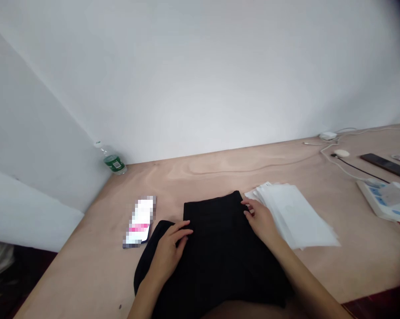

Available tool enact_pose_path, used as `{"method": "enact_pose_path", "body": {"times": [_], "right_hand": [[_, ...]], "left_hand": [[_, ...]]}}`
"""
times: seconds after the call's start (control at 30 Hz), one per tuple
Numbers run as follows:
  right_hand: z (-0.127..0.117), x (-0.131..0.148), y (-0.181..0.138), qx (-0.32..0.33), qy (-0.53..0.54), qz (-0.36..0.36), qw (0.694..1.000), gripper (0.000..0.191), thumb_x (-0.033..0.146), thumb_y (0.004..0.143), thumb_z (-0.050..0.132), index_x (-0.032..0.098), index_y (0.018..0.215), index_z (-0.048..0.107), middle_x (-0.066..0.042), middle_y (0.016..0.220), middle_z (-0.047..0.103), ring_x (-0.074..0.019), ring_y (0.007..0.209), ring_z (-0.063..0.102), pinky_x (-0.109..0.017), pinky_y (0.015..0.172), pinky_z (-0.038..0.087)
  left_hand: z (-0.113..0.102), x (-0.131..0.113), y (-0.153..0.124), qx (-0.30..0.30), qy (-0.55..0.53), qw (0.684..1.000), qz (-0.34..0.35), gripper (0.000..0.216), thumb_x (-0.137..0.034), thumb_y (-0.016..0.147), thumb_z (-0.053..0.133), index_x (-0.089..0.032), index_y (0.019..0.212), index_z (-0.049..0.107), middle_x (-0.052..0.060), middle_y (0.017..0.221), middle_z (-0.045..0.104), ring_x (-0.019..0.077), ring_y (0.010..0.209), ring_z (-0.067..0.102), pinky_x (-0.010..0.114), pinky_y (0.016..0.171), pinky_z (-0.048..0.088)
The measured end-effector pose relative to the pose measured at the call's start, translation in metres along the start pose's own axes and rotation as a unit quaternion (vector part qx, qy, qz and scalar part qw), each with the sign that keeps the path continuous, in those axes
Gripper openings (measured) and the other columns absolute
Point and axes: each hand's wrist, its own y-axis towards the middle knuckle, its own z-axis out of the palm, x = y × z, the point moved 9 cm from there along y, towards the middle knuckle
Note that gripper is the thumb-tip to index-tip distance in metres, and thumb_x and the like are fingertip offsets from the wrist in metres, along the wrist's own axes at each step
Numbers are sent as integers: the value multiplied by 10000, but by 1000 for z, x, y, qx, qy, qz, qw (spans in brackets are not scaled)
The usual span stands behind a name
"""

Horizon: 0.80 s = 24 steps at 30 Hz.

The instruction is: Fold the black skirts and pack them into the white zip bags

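Pale table (87, 274) bears black cloth (216, 257); left hand (171, 248) rests on it, grip open; right hand (261, 221) touches its right edge, whether pinching I cannot tell.

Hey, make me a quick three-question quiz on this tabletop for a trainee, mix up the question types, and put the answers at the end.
1. True or false: the left hand is resting on the phone.
2. Which of these is near the corner where the walls meet?
a) a mug
b) a bottle with a green label
c) a lamp
3. Fill in the blank: from the person's viewpoint, the stack of white sheets lies to the ____ of the black cloth.

Key:
1. False; it is on the black cloth, and the phone lies to its left.
2. b
3. right
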Motion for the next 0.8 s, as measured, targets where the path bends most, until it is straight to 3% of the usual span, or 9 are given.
{"method": "enact_pose_path", "body": {"times": [0.1,0.2,0.33,0.43,0.53,0.63,0.8], "right_hand": [[-7,20,-5,-13,-50,-39,998,257,164,758,468,191,973,606,-89,1046,607,-262,1010,530,-475,909,401],[-7,50,-19,-1,-79,-80,994,286,203,819,441,188,1059,595,-84,1171,567,-239,1117,474,-429,985,352],[24,81,-45,81,-180,-142,970,443,310,885,383,178,1306,427,-82,1383,404,-236,1295,294,-429,1040,282],[49,72,-55,132,-251,-128,950,542,477,869,387,276,1369,325,-59,1459,266,-303,1341,158,-539,1042,189],[60,51,-55,149,-287,-100,941,588,587,836,362,333,1364,313,-59,1469,230,-335,1343,112,-597,1031,84],[63,41,-54,153,-297,-96,938,603,602,836,342,333,1373,286,-69,1472,215,-326,1346,103,-611,1024,28],[62,43,-55,149,-297,-103,938,590,592,848,320,335,1376,273,-70,1474,205,-331,1345,101,-616,1019,46]], "left_hand": [[-4,-8,-5,-10,28,999,15,279,-173,846,432,-273,984,652,20,1196,585,206,1115,519,440,948,427],[-10,-27,-10,-35,96,994,34,322,-191,877,394,-269,1128,580,15,1272,536,206,1235,407,451,1006,365],[8,-48,-11,-15,232,971,58,442,-289,901,384,-265,1342,356,5,1406,388,228,1330,252,466,1028,326],[29,-38,-11,22,276,960,33,503,-368,899,375,-278,1382,265,11,1445,305,270,1340,210,523,1029,284],[39,-20,-13,39,275,961,-3,513,-424,894,357,-304,1382,255,3,1453,283,290,1338,208,554,1025,256],[42,-11,-15,41,261,964,-18,515,-434,893,350,-323,1384,239,-11,1460,267,289,1343,190,554,1035,230],[41,-9,-14,41,258,965,-27,516,-432,902,323,-334,1392,197,-26,1469,238,276,1347,185,549,1044,216]]}}
